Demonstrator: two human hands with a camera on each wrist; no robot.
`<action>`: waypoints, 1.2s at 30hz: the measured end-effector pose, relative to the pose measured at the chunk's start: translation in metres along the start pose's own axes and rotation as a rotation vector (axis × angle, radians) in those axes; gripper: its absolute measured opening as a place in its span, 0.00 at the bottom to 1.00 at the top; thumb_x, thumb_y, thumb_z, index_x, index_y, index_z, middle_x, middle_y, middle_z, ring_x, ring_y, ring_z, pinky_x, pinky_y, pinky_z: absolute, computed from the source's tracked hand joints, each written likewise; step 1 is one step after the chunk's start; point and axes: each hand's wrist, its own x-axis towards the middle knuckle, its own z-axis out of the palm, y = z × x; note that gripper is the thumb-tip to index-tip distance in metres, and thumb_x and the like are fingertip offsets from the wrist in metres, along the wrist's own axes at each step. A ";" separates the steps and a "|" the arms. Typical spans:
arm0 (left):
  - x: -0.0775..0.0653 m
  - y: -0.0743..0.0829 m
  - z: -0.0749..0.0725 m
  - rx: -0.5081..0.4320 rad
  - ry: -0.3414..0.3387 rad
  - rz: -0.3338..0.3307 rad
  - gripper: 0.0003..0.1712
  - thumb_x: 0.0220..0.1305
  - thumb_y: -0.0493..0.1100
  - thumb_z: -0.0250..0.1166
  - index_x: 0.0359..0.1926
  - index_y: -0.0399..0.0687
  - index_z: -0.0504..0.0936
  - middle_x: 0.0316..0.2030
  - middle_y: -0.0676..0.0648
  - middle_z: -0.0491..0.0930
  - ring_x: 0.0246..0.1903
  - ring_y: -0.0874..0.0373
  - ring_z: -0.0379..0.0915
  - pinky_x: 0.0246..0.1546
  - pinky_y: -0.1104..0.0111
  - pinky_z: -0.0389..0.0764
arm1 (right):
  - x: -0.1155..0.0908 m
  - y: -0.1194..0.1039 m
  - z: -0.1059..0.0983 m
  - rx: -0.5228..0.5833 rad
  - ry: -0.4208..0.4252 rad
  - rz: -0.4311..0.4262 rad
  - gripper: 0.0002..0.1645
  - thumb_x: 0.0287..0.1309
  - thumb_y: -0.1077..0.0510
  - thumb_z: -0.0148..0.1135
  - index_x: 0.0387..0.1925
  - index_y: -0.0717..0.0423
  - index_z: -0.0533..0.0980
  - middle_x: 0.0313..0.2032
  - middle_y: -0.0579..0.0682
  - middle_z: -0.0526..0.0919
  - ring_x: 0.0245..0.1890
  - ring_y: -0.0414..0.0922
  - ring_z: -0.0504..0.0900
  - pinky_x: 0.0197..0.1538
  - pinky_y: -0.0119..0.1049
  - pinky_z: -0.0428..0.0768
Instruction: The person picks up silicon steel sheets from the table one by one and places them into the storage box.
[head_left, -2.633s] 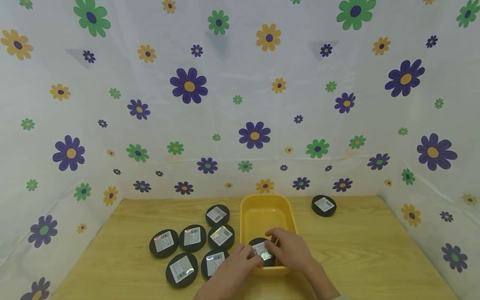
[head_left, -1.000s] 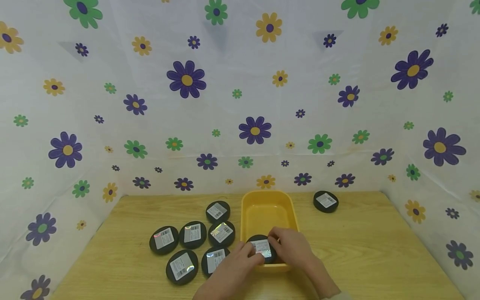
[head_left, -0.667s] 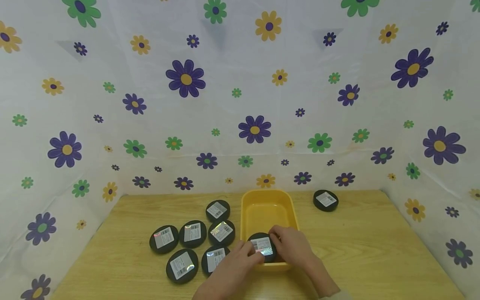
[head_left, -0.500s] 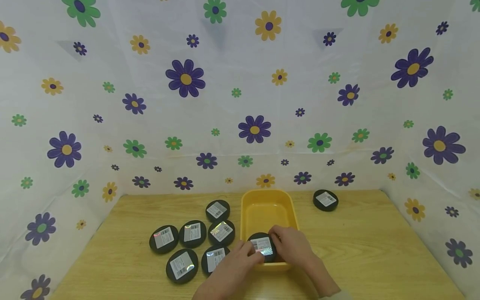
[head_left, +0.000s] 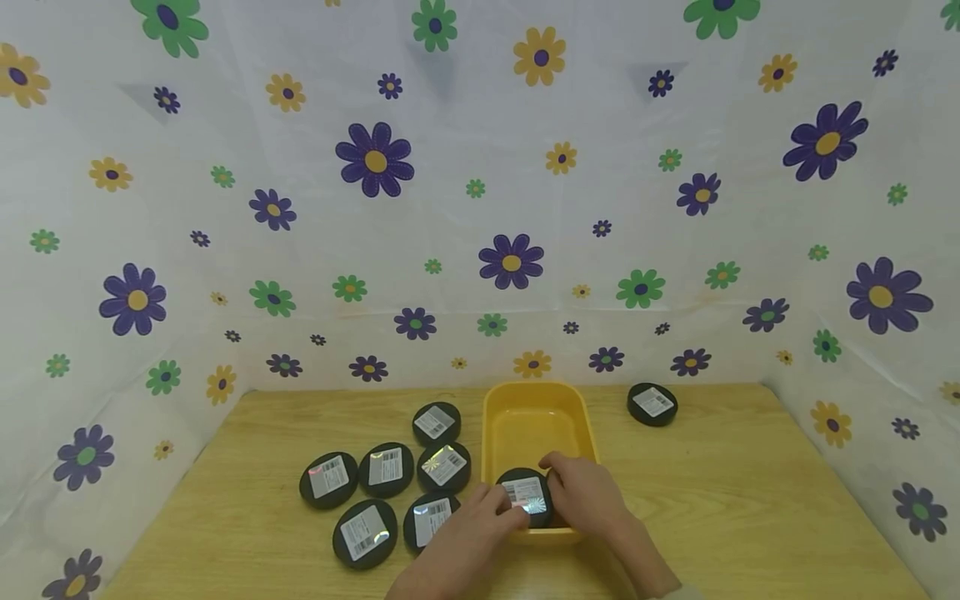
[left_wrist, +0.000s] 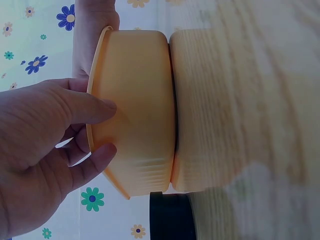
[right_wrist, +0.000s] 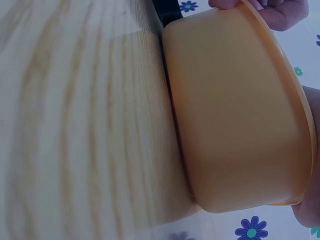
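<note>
In the head view a round black container with a white barcode label lies at the near end of a yellow tray. My left hand grips its left side, thumb over the label's corner. At its right edge my right hand holds it with curled fingers, the index finger slightly raised. The left wrist view shows the left hand at the tray rim, its thumb overlapping the outer wall and other fingers passing behind the rim. The tray wall hides most of the right hand in the right wrist view.
Several similar black containers lie label up on the wooden table, left of the tray. Another black container sits at the back right. A white flowered cloth hangs behind and at both sides.
Since the earliest frame, my right fingers have drawn back from the label to the container's right edge, and the label has turned slightly. Lately the right index finger has lifted a little.
</note>
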 end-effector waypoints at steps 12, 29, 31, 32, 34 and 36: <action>-0.005 0.001 -0.001 0.001 -0.015 0.001 0.15 0.62 0.35 0.65 0.44 0.61 0.81 0.38 0.58 0.69 0.39 0.63 0.62 0.42 0.74 0.71 | -0.004 0.001 0.002 0.208 0.105 -0.012 0.10 0.64 0.64 0.58 0.44 0.57 0.82 0.36 0.45 0.85 0.34 0.39 0.80 0.40 0.38 0.82; -0.002 0.000 0.001 -0.005 -0.003 0.005 0.15 0.64 0.35 0.62 0.44 0.62 0.80 0.37 0.58 0.66 0.38 0.64 0.60 0.39 0.75 0.70 | -0.001 0.029 -0.026 0.351 0.353 -0.019 0.13 0.61 0.70 0.60 0.48 0.64 0.79 0.46 0.56 0.84 0.46 0.51 0.83 0.50 0.47 0.82; -0.002 0.000 0.001 -0.004 0.006 0.004 0.15 0.64 0.35 0.62 0.44 0.62 0.79 0.37 0.58 0.66 0.39 0.64 0.60 0.40 0.75 0.70 | 0.000 0.036 -0.034 0.321 0.375 -0.024 0.14 0.61 0.70 0.59 0.49 0.65 0.79 0.47 0.57 0.83 0.47 0.53 0.81 0.52 0.51 0.81; -0.001 0.000 0.001 -0.002 0.011 0.002 0.15 0.64 0.34 0.62 0.44 0.62 0.79 0.38 0.58 0.66 0.39 0.64 0.60 0.40 0.75 0.70 | 0.001 0.039 -0.037 0.302 0.384 -0.028 0.14 0.61 0.70 0.60 0.49 0.66 0.78 0.46 0.58 0.82 0.47 0.53 0.81 0.52 0.52 0.80; -0.001 0.001 0.002 0.008 0.021 -0.002 0.16 0.62 0.33 0.63 0.43 0.62 0.80 0.38 0.58 0.66 0.39 0.63 0.61 0.41 0.74 0.71 | 0.004 0.047 -0.045 0.266 0.400 -0.044 0.16 0.60 0.70 0.60 0.50 0.67 0.78 0.47 0.61 0.81 0.49 0.57 0.79 0.53 0.55 0.78; 0.001 0.001 0.002 0.009 0.028 -0.006 0.17 0.62 0.33 0.63 0.43 0.62 0.80 0.37 0.58 0.66 0.39 0.63 0.61 0.41 0.74 0.71 | 0.005 0.058 -0.053 0.235 0.407 -0.047 0.17 0.59 0.70 0.60 0.51 0.68 0.77 0.48 0.64 0.78 0.51 0.60 0.77 0.54 0.57 0.76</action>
